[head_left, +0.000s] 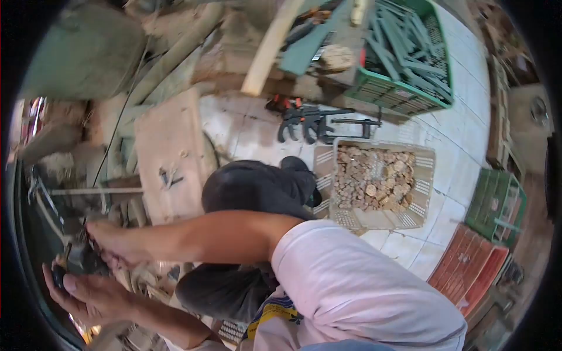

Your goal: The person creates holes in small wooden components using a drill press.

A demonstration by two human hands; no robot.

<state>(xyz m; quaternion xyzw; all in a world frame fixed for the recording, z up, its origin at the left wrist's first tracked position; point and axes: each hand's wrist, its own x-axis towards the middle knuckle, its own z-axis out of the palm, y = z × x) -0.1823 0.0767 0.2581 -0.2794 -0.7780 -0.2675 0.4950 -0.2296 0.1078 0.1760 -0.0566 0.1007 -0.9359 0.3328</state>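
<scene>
At the far left, my left hand [88,295] is closed around a small black knob [58,275], with thumb and fingers on it. My right hand [114,243] reaches across to the left, its fingers bent down against a dark machine part [85,257] just above the knob. What those fingers grip is partly hidden. A metal bar [50,210] runs up from this part. Above my right forearm lies a wooden board [170,158] with a few small metal pieces [170,177] on it.
A pale plastic crate [424,181] of round wooden pieces [374,181] stands on the tiled floor beside my foot. Black bar clamps [310,123] lie behind it. A green crate [404,96] holds grey-green strips. Red [468,263] and green crates [494,205] stand at right.
</scene>
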